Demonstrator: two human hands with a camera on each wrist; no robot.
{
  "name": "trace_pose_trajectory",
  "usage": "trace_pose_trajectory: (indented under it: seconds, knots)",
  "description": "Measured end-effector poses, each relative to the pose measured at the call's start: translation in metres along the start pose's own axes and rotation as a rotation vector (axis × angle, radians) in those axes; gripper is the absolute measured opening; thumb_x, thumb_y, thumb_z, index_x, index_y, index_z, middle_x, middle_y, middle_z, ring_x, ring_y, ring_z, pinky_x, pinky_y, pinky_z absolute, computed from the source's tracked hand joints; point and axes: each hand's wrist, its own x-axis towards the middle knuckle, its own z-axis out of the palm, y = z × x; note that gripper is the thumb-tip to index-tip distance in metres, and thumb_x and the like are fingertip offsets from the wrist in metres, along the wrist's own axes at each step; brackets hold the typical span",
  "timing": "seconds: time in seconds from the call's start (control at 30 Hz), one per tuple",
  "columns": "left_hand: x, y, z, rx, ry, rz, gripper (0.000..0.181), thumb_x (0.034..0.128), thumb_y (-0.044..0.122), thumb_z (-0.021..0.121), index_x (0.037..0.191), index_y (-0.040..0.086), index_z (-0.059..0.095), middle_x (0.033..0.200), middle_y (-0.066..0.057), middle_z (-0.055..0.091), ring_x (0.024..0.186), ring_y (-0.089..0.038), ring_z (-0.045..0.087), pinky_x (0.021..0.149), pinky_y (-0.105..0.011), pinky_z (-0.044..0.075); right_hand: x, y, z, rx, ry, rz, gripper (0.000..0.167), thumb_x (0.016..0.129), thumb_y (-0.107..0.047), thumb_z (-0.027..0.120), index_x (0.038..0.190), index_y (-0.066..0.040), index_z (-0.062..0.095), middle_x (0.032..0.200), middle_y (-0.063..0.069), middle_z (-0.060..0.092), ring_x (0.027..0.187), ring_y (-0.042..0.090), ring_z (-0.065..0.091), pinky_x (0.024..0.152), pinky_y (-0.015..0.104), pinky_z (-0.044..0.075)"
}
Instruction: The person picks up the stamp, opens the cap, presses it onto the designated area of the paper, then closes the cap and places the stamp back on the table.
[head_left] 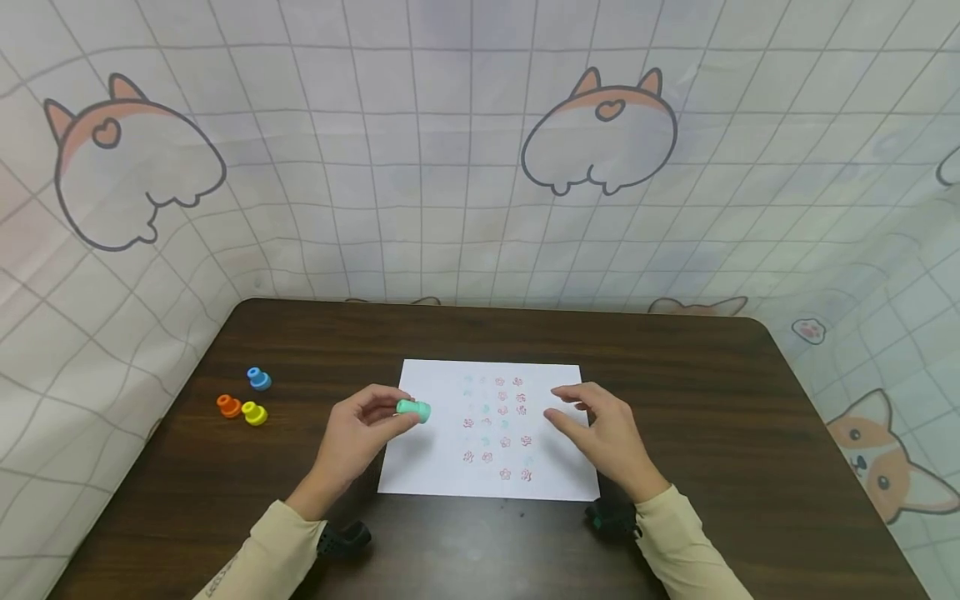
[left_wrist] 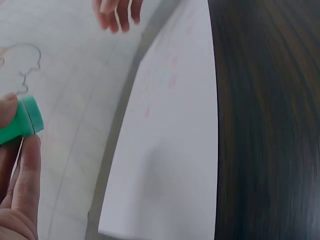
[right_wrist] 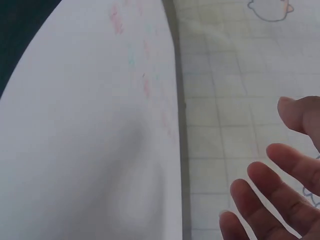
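My left hand (head_left: 365, 425) pinches a small green stamp (head_left: 414, 410) between thumb and fingers, above the left part of a white paper sheet (head_left: 442, 479). In the left wrist view the green stamp (left_wrist: 22, 120) lies sideways in the fingertips. Over the sheet's right part hovers my right hand (head_left: 603, 429), its fingers spread and relaxed, holding nothing. The right wrist view shows those fingers (right_wrist: 270, 190) apart from the paper. Rows of small red and pale green-blue prints, several of them flower-shaped, cover the middle of the sheet.
On the left of the dark wooden table (head_left: 315, 333) stand a blue stamp (head_left: 258, 378), an orange stamp (head_left: 228, 406) and a yellow stamp (head_left: 254, 413). A white gridded curtain (head_left: 450, 233) with cartoon drawings surrounds the table's back and sides.
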Motion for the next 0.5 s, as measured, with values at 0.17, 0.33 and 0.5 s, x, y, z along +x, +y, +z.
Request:
trace_pose_trajectory:
  seconds: [0.17, 0.33, 0.5]
  knots:
    - [-0.001, -0.004, -0.019, 0.069, 0.029, 0.012, 0.034, 0.0858, 0.021, 0.086, 0.115, 0.009, 0.071, 0.109, -0.004, 0.075, 0.095, -0.007, 0.075, 0.088, -0.018, 0.061, 0.001, 0.008, -0.001, -0.072, -0.008, -0.028, 0.037, 0.088, -0.025, 0.084, 0.119, -0.009, 0.075, 0.115, 0.007, 0.076, 0.107, 0.025, 0.072, 0.089, 0.049, 0.062]
    - [-0.003, -0.008, -0.035, 0.115, 0.052, 0.021, 0.033, 0.0871, 0.021, 0.085, 0.114, 0.008, 0.071, 0.109, -0.006, 0.075, 0.095, -0.005, 0.075, 0.087, -0.015, 0.06, 0.0, 0.013, -0.001, -0.104, -0.054, -0.019, 0.044, 0.088, -0.03, 0.084, 0.125, -0.009, 0.072, 0.122, 0.008, 0.072, 0.115, 0.029, 0.07, 0.097, 0.052, 0.06]
    - [-0.006, -0.015, -0.05, 0.193, 0.071, 0.054, 0.03, 0.0878, 0.02, 0.084, 0.112, 0.007, 0.072, 0.109, -0.013, 0.076, 0.093, 0.002, 0.073, 0.085, -0.012, 0.059, 0.0, 0.017, -0.002, -0.148, -0.134, -0.001, 0.055, 0.087, -0.037, 0.083, 0.133, -0.01, 0.067, 0.132, 0.011, 0.067, 0.121, 0.032, 0.067, 0.1, 0.053, 0.058]
